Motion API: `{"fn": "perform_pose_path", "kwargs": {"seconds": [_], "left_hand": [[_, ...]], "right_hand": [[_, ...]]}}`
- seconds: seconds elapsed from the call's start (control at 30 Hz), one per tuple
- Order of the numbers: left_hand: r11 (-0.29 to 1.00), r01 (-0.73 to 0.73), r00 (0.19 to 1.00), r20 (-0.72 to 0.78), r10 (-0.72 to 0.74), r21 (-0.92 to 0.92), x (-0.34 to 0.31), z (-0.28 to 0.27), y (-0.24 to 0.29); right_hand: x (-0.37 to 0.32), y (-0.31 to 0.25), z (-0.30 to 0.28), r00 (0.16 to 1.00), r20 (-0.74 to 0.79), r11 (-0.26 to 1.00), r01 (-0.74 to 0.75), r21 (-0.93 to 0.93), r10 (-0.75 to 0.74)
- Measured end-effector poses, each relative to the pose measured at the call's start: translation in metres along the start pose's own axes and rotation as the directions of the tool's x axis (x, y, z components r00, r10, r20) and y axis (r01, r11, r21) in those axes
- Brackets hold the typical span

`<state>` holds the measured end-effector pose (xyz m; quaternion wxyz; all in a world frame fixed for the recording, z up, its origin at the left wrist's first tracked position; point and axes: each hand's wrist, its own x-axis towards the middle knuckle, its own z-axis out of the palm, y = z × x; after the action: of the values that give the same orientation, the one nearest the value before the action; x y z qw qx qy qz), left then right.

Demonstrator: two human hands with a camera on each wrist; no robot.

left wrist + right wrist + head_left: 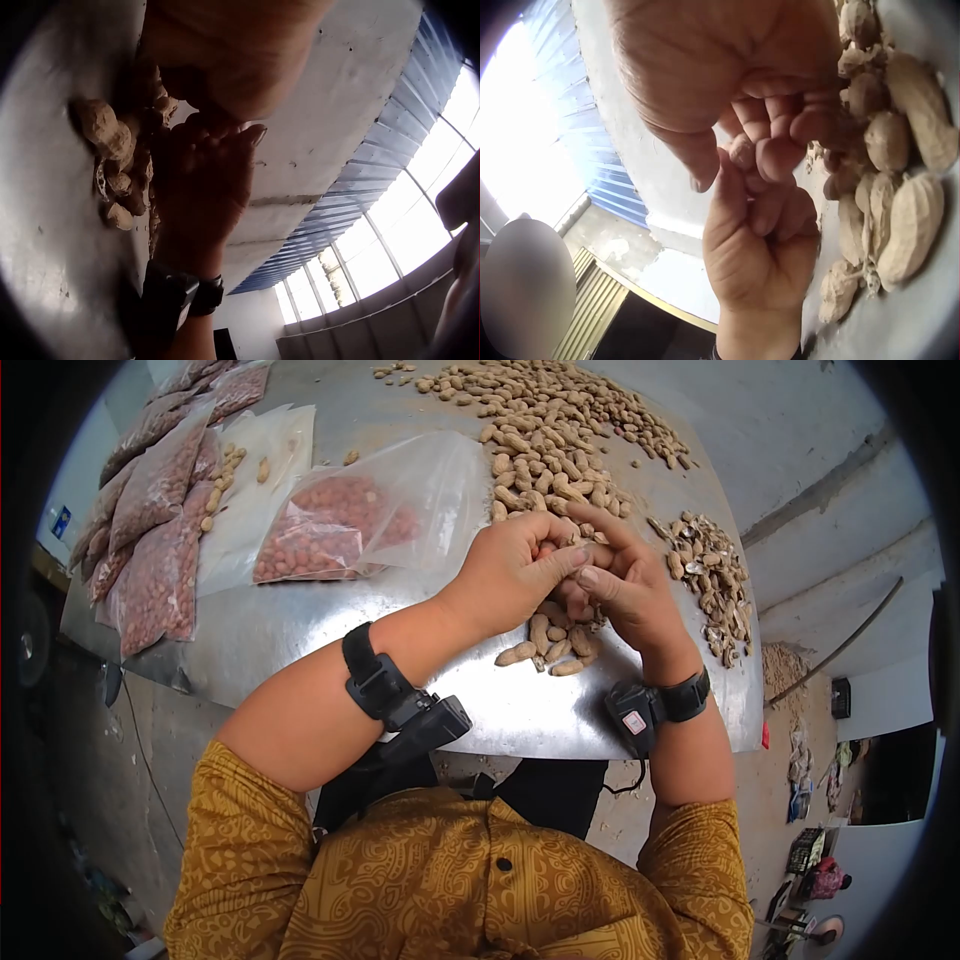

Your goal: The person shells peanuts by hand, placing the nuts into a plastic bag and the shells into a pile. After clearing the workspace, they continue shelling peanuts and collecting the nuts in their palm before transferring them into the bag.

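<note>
Above the metal table, my left hand [505, 575] and right hand [640, 595] meet with their fingertips together. In the right wrist view a small peanut [741, 152] shows at the left thumb's tip, where the left hand pinches it. The right hand's curled fingers [780, 156] come right up to it, its thumb apart; whether they grip anything I cannot tell. The left wrist view shows the hands dark, the contact mostly hidden. Several unshelled peanuts [555, 640] lie just below the hands.
A large heap of unshelled peanuts [545, 445] spreads over the metal table [400, 690] beyond the hands. Empty shells [710, 575] are piled at the right edge. An open clear bag [335, 530] holds reddish kernels, left of the hands. Several filled bags [155, 575] are stacked farther left.
</note>
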<state>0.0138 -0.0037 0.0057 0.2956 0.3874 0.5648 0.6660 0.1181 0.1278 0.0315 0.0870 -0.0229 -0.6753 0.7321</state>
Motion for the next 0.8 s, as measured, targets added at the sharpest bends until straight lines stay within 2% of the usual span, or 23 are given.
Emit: {"fn": "perform_pose_path", "kwargs": {"seconds": [0.03,0.13,0.23,0.33,0.43,0.6,0.8], "left_hand": [[0.999,0.035,0.999,0.029,-0.034,-0.022,-0.002,0.001,0.002],[0.971,-0.126,0.992,0.021,0.124,0.204,0.001,0.000,-0.005],[0.997,-0.053,0.998,0.031,0.055,-0.047,0.000,0.002,-0.004],[0.939,0.071,0.995,0.093,-0.042,-0.335,-0.003,0.002,0.007],[0.909,0.099,0.994,0.085,-0.071,-0.405,-0.004,0.002,0.005],[0.934,0.029,0.999,-0.031,-0.044,-0.357,-0.003,0.006,0.005],[0.958,-0.042,0.997,-0.070,0.023,-0.282,-0.006,0.008,0.006]], "right_hand": [[0.000,0.001,0.001,1.000,-0.013,0.999,0.009,-0.051,-0.010],[0.002,0.008,0.004,0.998,-0.046,0.987,0.037,-0.159,-0.045],[0.002,0.011,0.005,0.996,-0.062,0.988,0.054,-0.145,-0.064],[-0.001,0.006,0.009,0.997,-0.064,0.997,0.049,-0.052,-0.053],[0.000,0.008,0.010,0.993,-0.078,0.996,0.090,-0.016,-0.091],[0.002,0.012,0.016,0.976,-0.161,0.984,0.128,-0.127,-0.148],[0.001,0.016,0.016,0.971,-0.139,0.980,0.198,0.026,-0.193]]}}
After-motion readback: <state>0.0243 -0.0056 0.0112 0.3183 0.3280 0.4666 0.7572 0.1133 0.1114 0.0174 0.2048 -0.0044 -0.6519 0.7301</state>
